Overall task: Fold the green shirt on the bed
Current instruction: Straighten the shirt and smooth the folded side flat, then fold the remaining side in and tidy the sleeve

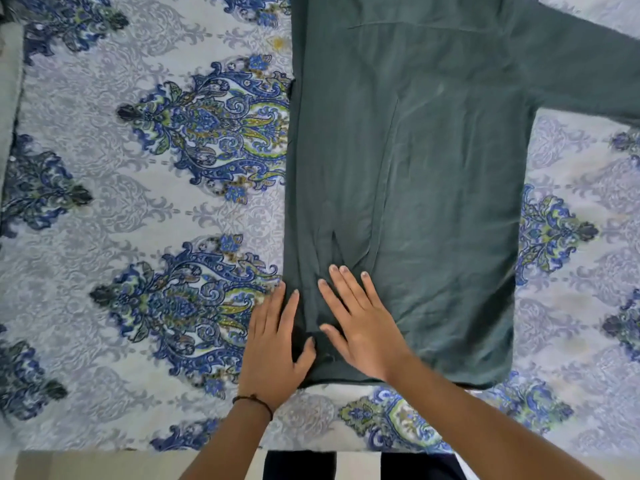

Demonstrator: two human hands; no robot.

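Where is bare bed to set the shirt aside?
Widest bare bedsheet lies left of the green shirt. A narrower patch lies right, below the outstretched sleeve. Crowded: shirt's near-left corner, under left hand and right hand.

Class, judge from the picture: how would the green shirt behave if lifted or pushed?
Probably floppy: the green shirt lies flat with soft creases. Likely to bunch, not slide, when pushed: wrinkles gather by the right hand. Probably light: the cloth looks thin.
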